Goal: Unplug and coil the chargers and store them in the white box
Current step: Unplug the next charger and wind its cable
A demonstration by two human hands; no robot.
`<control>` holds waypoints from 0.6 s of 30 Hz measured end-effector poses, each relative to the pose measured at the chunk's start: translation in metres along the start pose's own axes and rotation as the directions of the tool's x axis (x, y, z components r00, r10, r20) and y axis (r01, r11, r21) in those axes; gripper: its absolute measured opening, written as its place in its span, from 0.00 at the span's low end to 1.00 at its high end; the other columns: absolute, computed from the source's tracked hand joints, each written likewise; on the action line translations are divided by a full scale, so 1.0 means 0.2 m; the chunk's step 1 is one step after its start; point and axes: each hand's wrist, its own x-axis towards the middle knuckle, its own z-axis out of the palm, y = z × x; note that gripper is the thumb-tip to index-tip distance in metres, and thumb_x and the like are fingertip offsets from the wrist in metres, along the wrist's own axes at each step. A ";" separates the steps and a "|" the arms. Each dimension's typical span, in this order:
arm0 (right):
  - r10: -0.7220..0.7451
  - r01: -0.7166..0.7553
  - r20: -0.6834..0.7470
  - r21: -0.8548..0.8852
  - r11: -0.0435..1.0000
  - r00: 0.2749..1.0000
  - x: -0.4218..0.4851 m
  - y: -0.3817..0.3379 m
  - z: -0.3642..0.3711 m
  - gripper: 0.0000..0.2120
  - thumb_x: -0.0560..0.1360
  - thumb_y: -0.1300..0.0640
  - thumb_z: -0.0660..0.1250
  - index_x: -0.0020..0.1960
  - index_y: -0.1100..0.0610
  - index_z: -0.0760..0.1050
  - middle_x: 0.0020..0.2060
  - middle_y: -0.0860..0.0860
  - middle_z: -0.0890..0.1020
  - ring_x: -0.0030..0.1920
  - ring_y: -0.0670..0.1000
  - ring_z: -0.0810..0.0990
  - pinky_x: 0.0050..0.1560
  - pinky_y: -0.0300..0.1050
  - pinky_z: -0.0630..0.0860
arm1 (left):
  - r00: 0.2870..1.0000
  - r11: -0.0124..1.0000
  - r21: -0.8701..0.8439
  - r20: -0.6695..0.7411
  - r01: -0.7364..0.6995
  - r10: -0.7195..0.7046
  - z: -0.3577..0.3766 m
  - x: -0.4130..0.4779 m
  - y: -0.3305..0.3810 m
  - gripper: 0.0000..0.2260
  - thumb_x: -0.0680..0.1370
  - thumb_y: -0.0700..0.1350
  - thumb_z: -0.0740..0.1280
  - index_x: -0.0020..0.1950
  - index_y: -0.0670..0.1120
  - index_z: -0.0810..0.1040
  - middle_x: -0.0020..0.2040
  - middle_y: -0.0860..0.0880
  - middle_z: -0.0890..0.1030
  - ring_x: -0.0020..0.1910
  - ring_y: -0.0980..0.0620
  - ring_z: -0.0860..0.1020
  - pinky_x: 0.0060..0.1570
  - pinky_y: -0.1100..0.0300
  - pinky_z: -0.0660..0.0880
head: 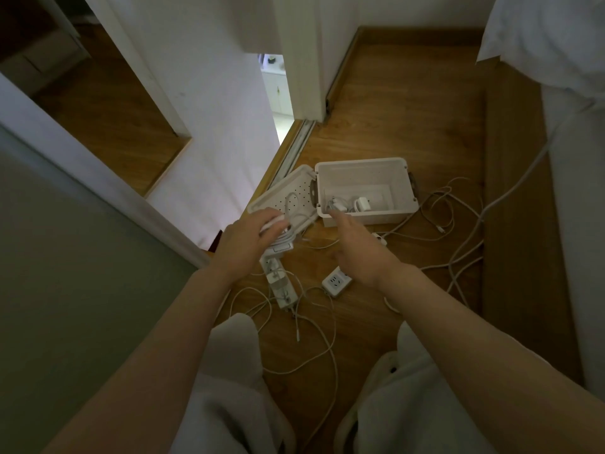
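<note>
A: Gripping a coiled white charger, your left hand hangs over the perforated plastic lid, fingers curled round the loops.
B: And your right hand?
A: Spread, holding nothing, its forefinger aimed at the white box. The box lies open, long side left to right on the wooden floor.

A coiled charger is gripped by the left hand above the open lid, which lies beside the white box on the wooden floor. The right hand is stretched toward the box with loose fingers, and other chargers are seen inside. A power strip and loose cables lie nearby.
</note>
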 end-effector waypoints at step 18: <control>-0.393 0.251 -0.203 -0.499 0.830 0.897 -0.01 -0.10 -0.03 0.18 0.81 0.50 0.52 0.52 0.56 0.79 0.46 0.52 0.82 0.55 0.53 0.70 0.58 0.47 0.63 | 0.993 0.978 0.171 0.016 -0.115 0.114 -0.03 0.00 0.06 0.29 0.73 0.65 0.48 0.60 0.48 0.75 0.53 0.49 0.78 0.47 0.49 0.77 0.44 0.54 0.76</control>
